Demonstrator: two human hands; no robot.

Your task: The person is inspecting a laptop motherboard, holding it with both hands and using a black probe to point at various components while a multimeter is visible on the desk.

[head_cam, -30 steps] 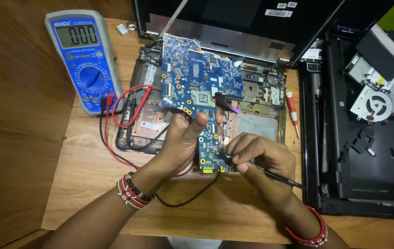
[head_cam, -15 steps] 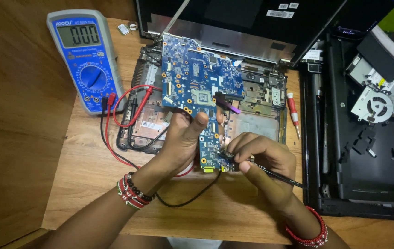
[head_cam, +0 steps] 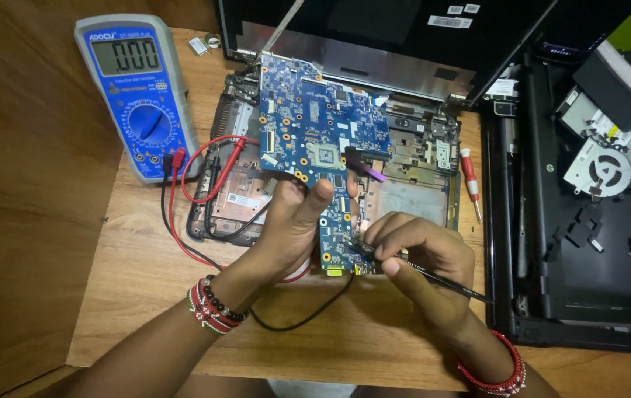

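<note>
At centre of the worktop [head_cam: 138,309], the left hand [head_cam: 293,221] is gripping the blue circuit board [head_cam: 315,140]; the right hand [head_cam: 422,254] is pinching tweezers [head_cam: 433,276], apparently on a near-edge component. Next move calls for steady, fine placement.

A: The light is warm and even, bright enough on the wooden table [head_cam: 146,309] that the grain shows clearly.

B: Any glare?

A: A pale sheen runs along the metal strip of the laptop lid [head_cam: 374,63], and the multimeter [head_cam: 138,96] screen reads crisp. The top right corner has a saturated green patch.

B: Shadows?

A: Soft ones, under the left hand [head_cam: 297,221] and right hand [head_cam: 422,254], falling toward the near edge. The black chassis [head_cam: 588,295] on the right sinks into dark, its detail lost.

B: Sharpness?

A: Sharp at the blue circuit board [head_cam: 315,136]; no motion blur. Edges bend slightly, wide-angle.
</note>
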